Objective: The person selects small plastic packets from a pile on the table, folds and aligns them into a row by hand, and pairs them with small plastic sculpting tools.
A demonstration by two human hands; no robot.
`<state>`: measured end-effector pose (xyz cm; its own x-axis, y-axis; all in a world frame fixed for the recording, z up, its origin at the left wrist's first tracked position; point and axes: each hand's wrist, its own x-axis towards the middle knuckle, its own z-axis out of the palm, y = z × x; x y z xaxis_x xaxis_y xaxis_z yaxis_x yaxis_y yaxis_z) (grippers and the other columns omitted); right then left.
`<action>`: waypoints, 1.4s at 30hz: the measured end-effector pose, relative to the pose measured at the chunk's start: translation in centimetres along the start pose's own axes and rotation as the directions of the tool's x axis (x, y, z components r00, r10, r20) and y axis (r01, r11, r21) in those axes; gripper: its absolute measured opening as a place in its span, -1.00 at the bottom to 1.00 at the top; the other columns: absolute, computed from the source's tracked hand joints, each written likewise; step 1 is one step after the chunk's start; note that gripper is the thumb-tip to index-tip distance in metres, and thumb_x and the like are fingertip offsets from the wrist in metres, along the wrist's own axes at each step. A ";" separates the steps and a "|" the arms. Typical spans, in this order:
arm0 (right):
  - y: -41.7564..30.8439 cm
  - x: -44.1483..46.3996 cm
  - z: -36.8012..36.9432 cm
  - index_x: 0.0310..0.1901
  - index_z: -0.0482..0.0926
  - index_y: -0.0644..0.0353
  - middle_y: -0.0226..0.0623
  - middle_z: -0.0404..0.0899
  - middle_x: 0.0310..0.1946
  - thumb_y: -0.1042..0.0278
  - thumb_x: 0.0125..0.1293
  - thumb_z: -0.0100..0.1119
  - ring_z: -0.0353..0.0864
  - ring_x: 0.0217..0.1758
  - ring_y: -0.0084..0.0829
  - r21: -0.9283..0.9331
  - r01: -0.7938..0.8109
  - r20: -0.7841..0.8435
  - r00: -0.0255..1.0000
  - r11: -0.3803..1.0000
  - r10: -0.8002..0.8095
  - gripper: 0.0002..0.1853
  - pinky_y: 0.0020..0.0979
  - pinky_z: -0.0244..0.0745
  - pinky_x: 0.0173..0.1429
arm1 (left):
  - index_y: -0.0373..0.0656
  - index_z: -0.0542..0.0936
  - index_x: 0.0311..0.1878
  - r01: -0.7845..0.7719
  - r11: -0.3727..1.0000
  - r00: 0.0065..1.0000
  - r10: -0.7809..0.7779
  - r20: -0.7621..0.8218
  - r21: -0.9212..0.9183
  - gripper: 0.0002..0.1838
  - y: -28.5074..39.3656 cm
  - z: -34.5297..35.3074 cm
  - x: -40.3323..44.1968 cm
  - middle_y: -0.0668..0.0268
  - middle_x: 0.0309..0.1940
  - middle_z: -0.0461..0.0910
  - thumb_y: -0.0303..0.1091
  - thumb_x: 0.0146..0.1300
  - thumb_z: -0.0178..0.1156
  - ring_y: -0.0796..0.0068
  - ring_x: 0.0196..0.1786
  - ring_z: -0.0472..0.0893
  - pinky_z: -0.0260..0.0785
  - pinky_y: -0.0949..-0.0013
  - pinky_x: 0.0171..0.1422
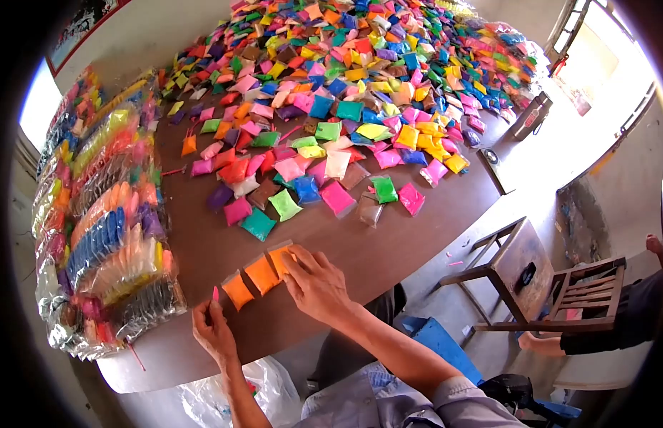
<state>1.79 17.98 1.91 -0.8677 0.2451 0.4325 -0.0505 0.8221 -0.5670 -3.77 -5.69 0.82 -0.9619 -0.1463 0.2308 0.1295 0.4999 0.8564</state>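
Right grip (pixel 319 287) touching flat, squarish orange packet (pixel 277 258), closure unclear; left grip (pixel 215 334) pinching pink piece (pixel 216 293).

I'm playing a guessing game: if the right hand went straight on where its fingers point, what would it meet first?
The nearest orange packet, which the right hand seems to touch. Past that, probably the teal packet, though depth is hard to judge.
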 end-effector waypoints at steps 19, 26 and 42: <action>1.2 -0.8 0.1 0.23 0.60 -0.02 -0.34 0.46 0.39 0.52 0.28 0.24 0.53 0.35 -0.15 0.048 0.002 0.144 0.990 0.999 -0.009 -0.54 -0.14 0.62 0.21 | -0.29 0.63 -0.15 -0.010 0.997 1.000 0.009 0.005 0.072 -0.85 -1.9 0.0 0.3 0.31 -0.35 0.61 -0.38 0.48 0.24 0.52 -0.34 0.54 0.43 0.39 -0.27; 1.4 -0.5 -0.8 0.22 0.62 0.01 -0.24 0.57 0.25 0.59 0.15 0.28 0.64 0.22 -0.10 0.123 0.004 0.003 1.000 0.992 -0.005 -0.45 -0.18 0.68 0.12 | -0.30 0.63 -0.19 0.027 0.999 0.999 -0.026 -0.026 0.036 -0.85 -0.1 0.0 -0.1 0.27 -0.43 0.60 -0.40 0.45 0.27 0.49 -0.41 0.53 0.42 0.36 -0.29; 3.9 7.5 -2.8 -0.03 0.75 0.21 -0.17 0.73 -0.09 0.58 0.31 0.30 0.78 -0.14 -0.15 0.147 0.012 -0.116 0.993 0.989 0.005 -0.78 -0.28 0.68 -0.12 | -0.28 0.67 -0.17 -0.273 0.962 0.962 0.273 0.002 0.027 -0.88 2.9 5.9 10.7 0.20 -0.37 0.69 -0.41 0.44 0.31 0.43 -0.37 0.66 0.49 0.33 -0.27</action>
<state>-3.53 24.48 4.93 -0.8046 0.3070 0.5083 -0.1332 0.7408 -0.6584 -15.08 -0.79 3.03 -0.8904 -0.0025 0.4551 0.3809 0.5434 0.7481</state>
